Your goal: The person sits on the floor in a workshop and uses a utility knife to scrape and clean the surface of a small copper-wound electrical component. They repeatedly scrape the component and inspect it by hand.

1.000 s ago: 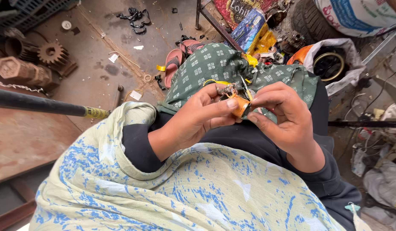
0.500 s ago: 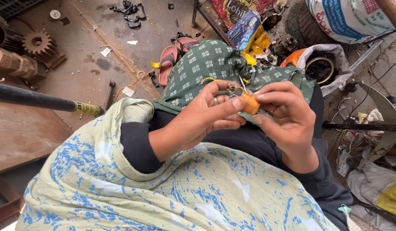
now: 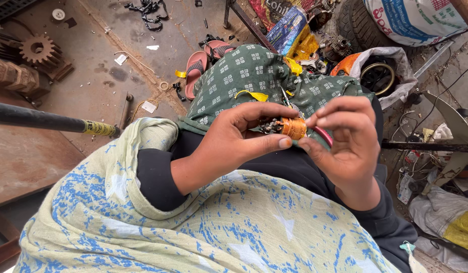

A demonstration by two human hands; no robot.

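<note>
Seemingly, copper coil (image 3: 293, 128) between both hands' fingertips (image 3: 284, 143).

A repair workshop is showing here: rusty toothed steel gears (image 3: 37, 50) are lying on the stained concrete floor (image 3: 92, 65) beside scattered scrap parts (image 3: 340, 46).

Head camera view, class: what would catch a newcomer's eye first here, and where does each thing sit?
At centre, the left hand and right hand pinch a small copper-wound coil between fingertips, above a green patterned cloth on the lap. A pale shawl with blue marks fills the foreground. At upper left, a rusty gear lies on the floor, and pink sandals sit just beyond the knees.
</note>
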